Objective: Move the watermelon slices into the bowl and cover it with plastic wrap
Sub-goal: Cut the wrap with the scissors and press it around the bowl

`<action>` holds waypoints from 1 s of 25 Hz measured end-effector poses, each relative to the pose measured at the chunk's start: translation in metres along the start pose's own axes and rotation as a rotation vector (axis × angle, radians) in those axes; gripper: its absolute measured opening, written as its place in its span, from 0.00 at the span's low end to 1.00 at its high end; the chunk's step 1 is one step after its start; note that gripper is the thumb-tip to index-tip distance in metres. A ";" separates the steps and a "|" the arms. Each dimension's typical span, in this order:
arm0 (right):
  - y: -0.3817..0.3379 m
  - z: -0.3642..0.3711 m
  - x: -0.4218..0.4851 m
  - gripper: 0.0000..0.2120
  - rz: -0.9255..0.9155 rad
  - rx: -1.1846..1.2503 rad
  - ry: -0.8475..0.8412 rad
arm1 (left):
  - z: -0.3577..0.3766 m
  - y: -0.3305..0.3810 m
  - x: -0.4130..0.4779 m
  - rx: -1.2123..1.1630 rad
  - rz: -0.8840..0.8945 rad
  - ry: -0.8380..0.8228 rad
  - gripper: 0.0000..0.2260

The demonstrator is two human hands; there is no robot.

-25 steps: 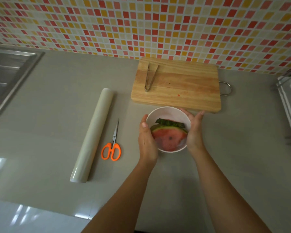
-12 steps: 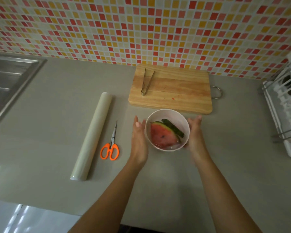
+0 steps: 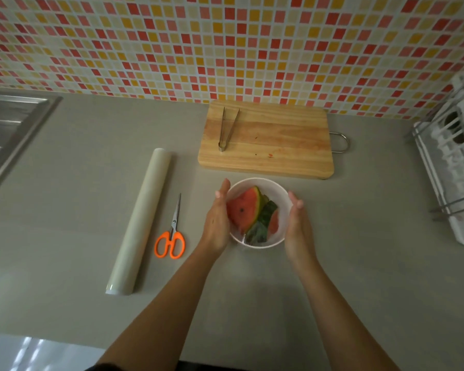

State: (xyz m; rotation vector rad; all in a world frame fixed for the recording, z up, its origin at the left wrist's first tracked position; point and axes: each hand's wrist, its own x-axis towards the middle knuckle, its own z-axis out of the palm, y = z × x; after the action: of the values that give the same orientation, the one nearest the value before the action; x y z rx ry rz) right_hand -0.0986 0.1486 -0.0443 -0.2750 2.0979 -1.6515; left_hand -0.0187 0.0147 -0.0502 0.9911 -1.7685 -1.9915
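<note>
Head view shows the white bowl (image 3: 257, 184) on the counter, just near of the cutting board (image 3: 279, 145), holding watermelon slices (image 3: 245, 208) under a film of plastic wrap (image 3: 275, 228). Left hand (image 3: 217, 223) and right hand (image 3: 299, 231) flank it, fingers straight and flat, gripping nothing.

From where I stand, nothing carries readable writing: no labels, brand names, numbers or signs anywhere.

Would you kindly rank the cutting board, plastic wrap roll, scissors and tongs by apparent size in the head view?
1. cutting board
2. plastic wrap roll
3. scissors
4. tongs
Scissors and tongs look close, and the tongs lie farther away, so their order is unsure.
</note>
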 end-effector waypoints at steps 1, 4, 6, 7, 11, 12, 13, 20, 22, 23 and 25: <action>0.003 0.002 -0.002 0.37 -0.028 -0.036 0.073 | -0.003 0.003 0.008 0.042 -0.005 0.005 0.27; -0.004 -0.004 0.019 0.22 0.076 -0.193 0.105 | -0.021 0.012 0.031 0.205 -0.115 0.026 0.31; -0.013 -0.009 0.053 0.21 0.308 -0.349 -0.080 | -0.024 0.019 0.041 0.394 -0.205 -0.034 0.31; -0.020 -0.010 0.069 0.19 0.406 -0.396 -0.159 | -0.023 0.022 0.045 0.455 -0.223 -0.064 0.30; -0.035 -0.004 0.098 0.08 0.536 -0.290 -0.294 | -0.018 0.034 0.067 0.274 -0.292 -0.156 0.19; -0.035 -0.003 0.101 0.07 0.549 -0.260 -0.322 | -0.018 0.038 0.072 0.248 -0.299 -0.195 0.16; -0.034 -0.004 0.104 0.06 0.565 -0.242 -0.354 | -0.017 0.041 0.077 0.228 -0.317 -0.238 0.13; -0.027 -0.006 0.121 0.12 0.552 -0.224 -0.337 | -0.010 0.059 0.097 0.314 -0.531 -0.382 0.02; -0.022 -0.002 0.120 0.09 0.498 -0.139 -0.229 | -0.008 0.057 0.096 0.319 -0.463 -0.348 0.08; -0.020 -0.001 0.119 0.08 0.450 -0.097 -0.170 | -0.007 0.054 0.096 0.281 -0.405 -0.304 0.10; -0.016 0.000 0.117 0.07 0.351 -0.067 -0.094 | -0.007 0.049 0.091 0.129 -0.333 -0.198 0.12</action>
State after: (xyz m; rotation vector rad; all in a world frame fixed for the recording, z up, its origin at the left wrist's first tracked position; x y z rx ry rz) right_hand -0.2031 0.0954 -0.0557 -0.0020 1.9983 -1.3394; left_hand -0.0894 -0.0577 -0.0299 1.2367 -1.9636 -2.2658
